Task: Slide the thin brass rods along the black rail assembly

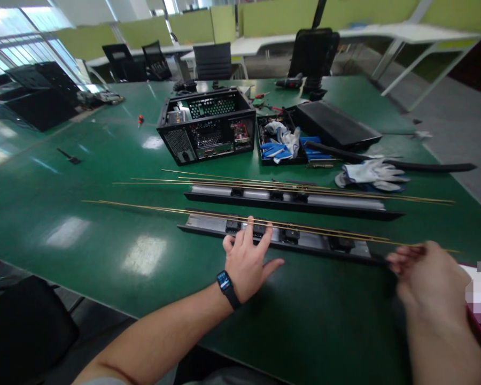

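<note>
My left hand (246,256), wearing a black watch, reaches over the nearer dark channel (204,220) with its fingers spread. Its fingertips touch or hover just at the thin brass-coloured rods (316,230) lying lengthwise above that channel. Several black blocks (291,233) sit inside the channel. At the channel's right end, my right hand (423,270) is closed, fingers curled beside the rods; blur hides what they grip. Behind lies a second dark channel (344,204) with black blocks and more brass-coloured rods (148,181) along it.
An open black computer case (208,128) stands at the back of the green table (84,267). Right of it are a tray (266,155) with gloves, a flat black box (336,125), a black tube (433,166) and a white glove (371,172). A screwdriver (140,121) lies left.
</note>
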Available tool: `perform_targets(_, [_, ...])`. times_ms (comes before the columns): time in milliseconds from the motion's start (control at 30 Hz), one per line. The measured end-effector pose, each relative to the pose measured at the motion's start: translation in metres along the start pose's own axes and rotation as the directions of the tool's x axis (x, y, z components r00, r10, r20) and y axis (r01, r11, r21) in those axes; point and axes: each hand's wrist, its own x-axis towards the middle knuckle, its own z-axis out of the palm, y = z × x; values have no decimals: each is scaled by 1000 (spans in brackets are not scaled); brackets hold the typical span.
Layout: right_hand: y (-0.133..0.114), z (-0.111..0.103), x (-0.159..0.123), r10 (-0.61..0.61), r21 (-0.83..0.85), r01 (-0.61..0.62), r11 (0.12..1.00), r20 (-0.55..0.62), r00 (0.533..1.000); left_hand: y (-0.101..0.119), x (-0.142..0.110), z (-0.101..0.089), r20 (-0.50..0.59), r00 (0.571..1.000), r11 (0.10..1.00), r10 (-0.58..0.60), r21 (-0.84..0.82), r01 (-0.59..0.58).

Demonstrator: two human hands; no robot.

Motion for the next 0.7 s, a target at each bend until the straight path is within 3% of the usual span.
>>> perform_targets(400, [-2, 5, -14, -48, -10, 48, 999, -15, 999, 0, -1, -2, -26, 1000, 1000, 14, 9, -14])
perform_targets(700, [-14, 9, -27, 29, -3, -29, 1000, -51, 998, -1, -2, -4, -30, 999, 1000, 17, -3, -17])
